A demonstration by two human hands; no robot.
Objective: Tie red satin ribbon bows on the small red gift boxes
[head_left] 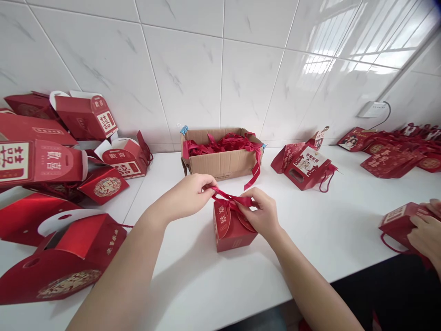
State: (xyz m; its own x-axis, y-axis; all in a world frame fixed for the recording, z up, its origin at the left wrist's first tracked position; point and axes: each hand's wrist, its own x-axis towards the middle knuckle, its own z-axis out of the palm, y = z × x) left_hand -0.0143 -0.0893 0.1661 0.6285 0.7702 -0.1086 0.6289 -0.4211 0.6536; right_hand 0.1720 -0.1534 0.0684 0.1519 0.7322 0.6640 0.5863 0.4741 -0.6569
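A small red gift box (237, 232) with gold lettering stands upright on the white table in front of me. Red ribbon (225, 195) runs across its top, where it crosses itself in a loop. Pinched in the fingers of my left hand (188, 195) is one part of the ribbon, above the box's left side. My right hand (263, 211) grips another part of it at the box's upper right, its fingertips close to the crossing. The fingers of my right hand partly cover the box's top edge.
Behind the gift box stands a cardboard box (220, 165) of loose red ribbons. Piled red boxes (65, 239) fill the left side. Another red box (305, 165) sits right of centre; flat red packages (392, 154) lie farther right. At the right edge, another person's hands (425, 230) hold a box.
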